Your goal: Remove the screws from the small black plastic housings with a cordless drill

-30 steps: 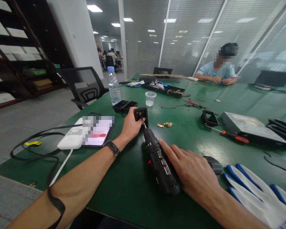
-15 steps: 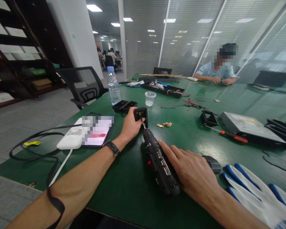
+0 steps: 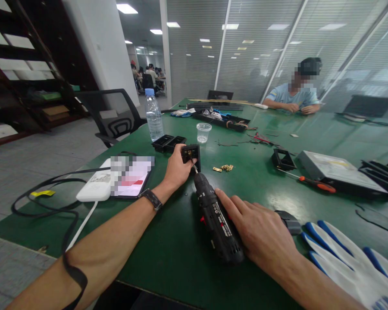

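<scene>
Lying at the left, a phone [image 3: 131,177] rests on the green table [image 3: 181,258], just right of a white pack [image 3: 95,189]. The left hand [image 3: 177,170] closes around a small black box [image 3: 191,154] standing near the table's middle, a cup [image 3: 203,132] beyond it. The right hand [image 3: 261,234] grips a black drill [image 3: 215,217], whose bit touches the box; farther right lies a screwdriver [image 3: 313,184].

- The left hand [image 3: 176,170] holds a socket box [image 3: 191,154] on the table [image 3: 168,267].
- The drill [image 3: 216,219] lies just behind it, under the right hand [image 3: 261,234].
- Phone [image 3: 131,177] left; screwdriver [image 3: 310,183] right; bottle [image 3: 154,115] and cup [image 3: 203,132] beyond.
</scene>
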Motion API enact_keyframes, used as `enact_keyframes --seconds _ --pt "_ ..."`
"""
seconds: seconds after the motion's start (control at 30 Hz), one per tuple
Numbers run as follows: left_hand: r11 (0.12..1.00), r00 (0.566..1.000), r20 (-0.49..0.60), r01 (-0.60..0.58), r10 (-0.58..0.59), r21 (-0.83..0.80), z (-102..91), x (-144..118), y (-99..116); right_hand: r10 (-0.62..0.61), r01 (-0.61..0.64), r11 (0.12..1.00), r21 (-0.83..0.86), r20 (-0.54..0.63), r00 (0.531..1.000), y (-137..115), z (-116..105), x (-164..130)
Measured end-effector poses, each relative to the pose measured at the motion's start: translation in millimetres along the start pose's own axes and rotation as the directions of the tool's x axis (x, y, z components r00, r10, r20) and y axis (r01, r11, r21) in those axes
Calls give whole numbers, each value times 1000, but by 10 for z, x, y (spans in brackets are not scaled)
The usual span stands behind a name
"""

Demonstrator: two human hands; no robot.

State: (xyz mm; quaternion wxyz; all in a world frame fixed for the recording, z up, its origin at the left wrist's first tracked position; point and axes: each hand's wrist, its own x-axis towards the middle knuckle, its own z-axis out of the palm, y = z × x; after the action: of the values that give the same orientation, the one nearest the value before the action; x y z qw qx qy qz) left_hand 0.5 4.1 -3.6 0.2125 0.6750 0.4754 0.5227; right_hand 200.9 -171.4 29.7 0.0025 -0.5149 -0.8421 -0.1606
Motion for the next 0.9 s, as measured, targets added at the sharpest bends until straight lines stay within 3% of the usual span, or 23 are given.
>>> enact_keyframes --seconds 0.9 --pt "1000 1000 -5 -10 10 -5 9 5 -15 12 -12 1000 -9 21 1000 -11 -31 7"
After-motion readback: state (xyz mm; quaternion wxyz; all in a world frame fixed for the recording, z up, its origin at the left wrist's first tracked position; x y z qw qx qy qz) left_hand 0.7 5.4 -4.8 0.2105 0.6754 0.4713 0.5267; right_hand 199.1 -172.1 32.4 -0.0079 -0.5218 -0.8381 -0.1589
